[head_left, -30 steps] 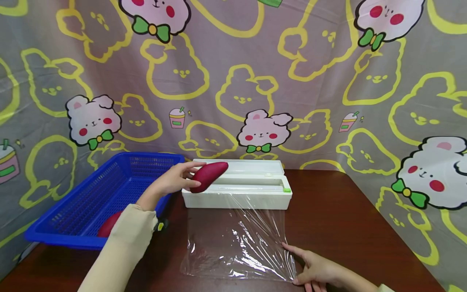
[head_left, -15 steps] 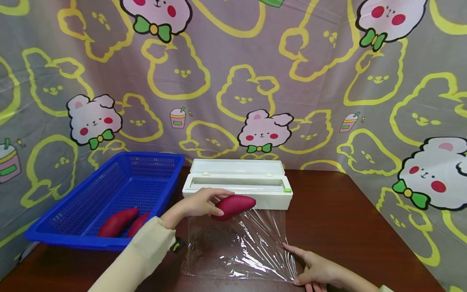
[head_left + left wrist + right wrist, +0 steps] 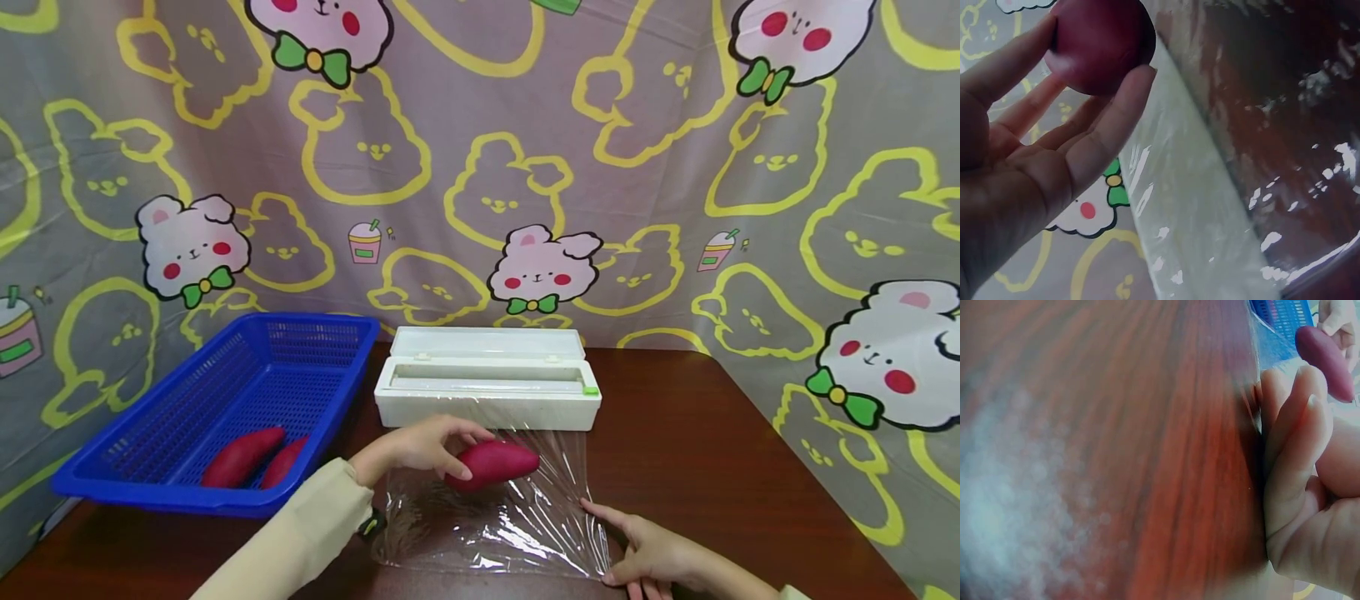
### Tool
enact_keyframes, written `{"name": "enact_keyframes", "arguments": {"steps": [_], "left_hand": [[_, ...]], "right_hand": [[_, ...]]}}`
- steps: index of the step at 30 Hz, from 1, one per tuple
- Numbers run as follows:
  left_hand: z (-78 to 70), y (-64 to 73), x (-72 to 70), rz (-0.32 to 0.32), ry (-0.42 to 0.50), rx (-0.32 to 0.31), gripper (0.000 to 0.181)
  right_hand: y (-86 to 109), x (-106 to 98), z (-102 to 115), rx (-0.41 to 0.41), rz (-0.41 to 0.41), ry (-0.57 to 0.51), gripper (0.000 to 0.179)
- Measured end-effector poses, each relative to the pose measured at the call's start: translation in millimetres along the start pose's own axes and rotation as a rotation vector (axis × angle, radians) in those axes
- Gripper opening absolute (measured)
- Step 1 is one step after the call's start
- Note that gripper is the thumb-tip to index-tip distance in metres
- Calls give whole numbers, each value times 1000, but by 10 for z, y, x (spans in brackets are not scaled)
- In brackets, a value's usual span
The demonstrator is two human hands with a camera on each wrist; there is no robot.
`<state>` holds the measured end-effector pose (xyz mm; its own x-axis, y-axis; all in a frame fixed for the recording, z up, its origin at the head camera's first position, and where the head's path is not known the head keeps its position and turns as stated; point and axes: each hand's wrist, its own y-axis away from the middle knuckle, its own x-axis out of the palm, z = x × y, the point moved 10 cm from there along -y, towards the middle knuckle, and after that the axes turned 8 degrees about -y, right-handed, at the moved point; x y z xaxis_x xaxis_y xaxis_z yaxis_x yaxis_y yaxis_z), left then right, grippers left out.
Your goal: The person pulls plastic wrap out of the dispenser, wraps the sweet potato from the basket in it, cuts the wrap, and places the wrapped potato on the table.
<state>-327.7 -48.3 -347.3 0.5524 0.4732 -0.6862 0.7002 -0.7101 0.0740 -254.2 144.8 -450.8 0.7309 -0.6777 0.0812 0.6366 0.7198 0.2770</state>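
My left hand [image 3: 427,443] grips a red-purple sweet potato [image 3: 497,464] by its left end, above a sheet of clear plastic wrap [image 3: 450,533]. In the left wrist view, thumb and fingers curl round the sweet potato [image 3: 1100,44]. The wrap runs out of a white dispenser box [image 3: 487,414] with its lid raised. At the sheet's front right corner my right hand [image 3: 648,550] holds the edge, index finger stretched along it and thumb at the corner. Creases fan out from that corner. In the right wrist view, the other fingers [image 3: 1300,437] are bent, and their hold on the film is partly hidden.
A blue plastic basket [image 3: 300,492] stands on the left with two more sweet potatoes [image 3: 243,457] inside. The dark brown wooden table [image 3: 697,450] extends to the right of the wrap. A patterned curtain [image 3: 645,208] hangs behind and along the right side.
My left hand has carried the sweet potato right and toward the front, from the dispenser box to over the wrap. The basket's sweet potatoes have come into fuller view. My right hand stays put.
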Motion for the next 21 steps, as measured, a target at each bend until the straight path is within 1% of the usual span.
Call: {"name": "enact_keyframes", "arguments": {"steps": [3, 9, 13, 16, 21], "left_hand": [[25, -19, 82, 37, 10, -4, 49], [98, -44, 231, 85, 29, -49, 48], [149, -49, 329, 106, 41, -70, 48], [165, -50, 375, 111, 43, -84, 49], [162, -45, 413, 114, -1, -88, 47]], "right_hand": [[2, -3, 0, 0, -5, 2, 87], [0, -7, -12, 13, -14, 4, 87], [-3, -10, -14, 14, -15, 10, 87], [-4, -6, -10, 15, -13, 23, 87], [9, -5, 17, -4, -37, 90, 87]]}}
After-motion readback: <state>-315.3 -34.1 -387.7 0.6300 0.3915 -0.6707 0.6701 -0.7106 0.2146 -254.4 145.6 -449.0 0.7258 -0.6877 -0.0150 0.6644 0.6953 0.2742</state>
